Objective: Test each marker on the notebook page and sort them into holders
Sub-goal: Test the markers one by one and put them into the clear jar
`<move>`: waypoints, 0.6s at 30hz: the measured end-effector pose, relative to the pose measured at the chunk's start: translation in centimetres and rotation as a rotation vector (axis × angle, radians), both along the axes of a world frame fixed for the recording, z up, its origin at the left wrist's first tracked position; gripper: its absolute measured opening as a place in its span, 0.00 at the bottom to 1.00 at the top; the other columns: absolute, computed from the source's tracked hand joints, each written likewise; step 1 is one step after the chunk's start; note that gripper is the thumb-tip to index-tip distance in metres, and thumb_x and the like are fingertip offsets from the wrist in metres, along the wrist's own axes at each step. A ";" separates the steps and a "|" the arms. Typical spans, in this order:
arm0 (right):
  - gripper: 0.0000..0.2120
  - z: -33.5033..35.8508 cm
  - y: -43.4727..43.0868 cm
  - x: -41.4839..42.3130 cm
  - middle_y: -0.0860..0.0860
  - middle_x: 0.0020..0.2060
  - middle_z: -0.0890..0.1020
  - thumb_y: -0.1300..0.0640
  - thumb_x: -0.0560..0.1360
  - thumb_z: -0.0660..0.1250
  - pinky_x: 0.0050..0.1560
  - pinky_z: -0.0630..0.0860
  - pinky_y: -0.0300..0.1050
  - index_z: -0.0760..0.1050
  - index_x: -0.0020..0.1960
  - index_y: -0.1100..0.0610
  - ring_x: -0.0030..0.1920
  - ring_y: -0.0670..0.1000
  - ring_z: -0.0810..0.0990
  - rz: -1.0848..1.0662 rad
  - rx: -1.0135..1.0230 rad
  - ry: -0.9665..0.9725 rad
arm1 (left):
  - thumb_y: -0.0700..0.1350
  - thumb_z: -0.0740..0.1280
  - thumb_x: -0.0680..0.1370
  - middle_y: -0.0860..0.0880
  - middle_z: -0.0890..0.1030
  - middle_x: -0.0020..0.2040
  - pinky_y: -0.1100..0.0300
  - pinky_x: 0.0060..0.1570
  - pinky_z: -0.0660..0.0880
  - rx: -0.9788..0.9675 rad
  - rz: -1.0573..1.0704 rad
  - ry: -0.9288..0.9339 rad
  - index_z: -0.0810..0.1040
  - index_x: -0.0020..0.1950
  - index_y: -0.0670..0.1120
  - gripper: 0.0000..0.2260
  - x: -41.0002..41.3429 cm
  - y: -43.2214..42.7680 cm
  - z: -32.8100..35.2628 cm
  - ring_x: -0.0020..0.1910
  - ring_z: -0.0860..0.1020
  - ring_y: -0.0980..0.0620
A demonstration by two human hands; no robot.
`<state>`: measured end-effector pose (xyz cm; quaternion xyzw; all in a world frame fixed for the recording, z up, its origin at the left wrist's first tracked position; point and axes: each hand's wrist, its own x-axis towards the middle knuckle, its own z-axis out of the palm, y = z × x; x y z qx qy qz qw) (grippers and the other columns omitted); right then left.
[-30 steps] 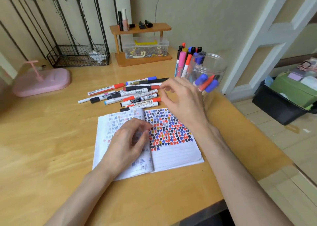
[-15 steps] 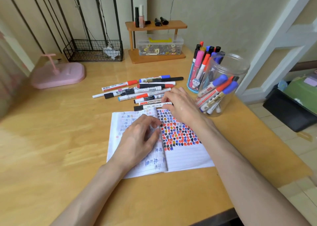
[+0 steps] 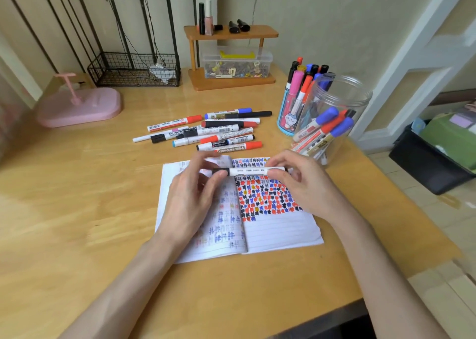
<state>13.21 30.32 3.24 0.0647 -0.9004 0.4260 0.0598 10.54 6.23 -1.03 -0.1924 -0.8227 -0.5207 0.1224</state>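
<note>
Uncapping, I'd say: my left grip (image 3: 192,199) pinches the marker (image 3: 247,171) cap, right grip (image 3: 302,184) clasps its barrel; next, pull straight apart.

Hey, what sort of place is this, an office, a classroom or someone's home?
Probably a desk at home, a study or hobby corner. The wooden desk carries a small shelf with a nail polish bottle on top, a clear box of clips under it, and a wire basket at the back.

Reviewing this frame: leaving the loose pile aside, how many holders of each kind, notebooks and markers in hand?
Clear plastic jar: 1
Blue pen cup: 1
Open notebook: 1
Held marker: 1
Total: 4
</note>
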 end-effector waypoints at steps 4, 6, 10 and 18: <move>0.05 -0.6 -0.6 1.2 0.52 0.38 0.85 0.59 0.79 0.72 0.36 0.76 0.39 0.83 0.53 0.60 0.38 0.49 0.81 -0.145 -0.557 -0.038 | 0.53 0.68 0.82 0.61 0.84 0.46 0.69 0.40 0.71 -0.045 -0.027 0.010 0.83 0.56 0.51 0.09 0.1 0.0 0.3 0.39 0.80 0.57; 0.08 -0.6 -1.4 1.7 0.54 0.36 0.82 0.56 0.78 0.74 0.34 0.72 0.40 0.84 0.51 0.61 0.37 0.50 0.77 -0.252 -0.807 -0.094 | 0.56 0.68 0.80 0.62 0.83 0.48 0.72 0.43 0.71 -0.110 -0.067 0.053 0.84 0.58 0.49 0.14 0.3 0.0 0.6 0.43 0.81 0.60; 0.10 -1.1 -4.3 2.7 0.54 0.34 0.82 0.54 0.77 0.74 0.32 0.70 0.38 0.83 0.44 0.61 0.33 0.49 0.76 -0.235 -0.819 -0.126 | 0.53 0.71 0.80 0.62 0.82 0.48 0.72 0.45 0.71 -0.181 -0.115 0.141 0.84 0.60 0.48 0.12 0.8 0.2 0.7 0.41 0.78 0.64; 0.18 -2.3 -5.4 2.9 0.55 0.29 0.81 0.55 0.80 0.70 0.33 0.73 0.38 0.80 0.37 0.65 0.30 0.50 0.77 -0.147 -0.699 -0.055 | 0.51 0.64 0.85 0.56 0.83 0.45 0.63 0.46 0.74 -0.275 -0.257 0.192 0.82 0.56 0.49 0.09 1.3 0.5 1.0 0.42 0.79 0.58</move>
